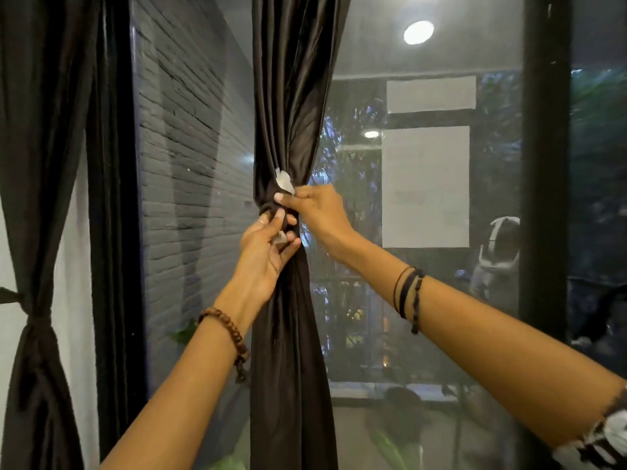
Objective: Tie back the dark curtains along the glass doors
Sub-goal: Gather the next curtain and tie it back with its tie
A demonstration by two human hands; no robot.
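The curtain [291, 130] hangs at frame centre against the glass door [424, 300], gathered into a narrow waist by a dark tie [271, 212]. Your right hand [319, 212] pinches the tie's upper end, with its white tag [284, 182], between thumb and fingers; your left hand [264, 252] has its fingers curled on the lower end just beneath the knot. To finish well, you would likely draw both ends apart evenly, keeping the folds bunched so none slips out. Check that the knot sits level. At the left edge of the frame, a second curtain [37, 334] is already tied.
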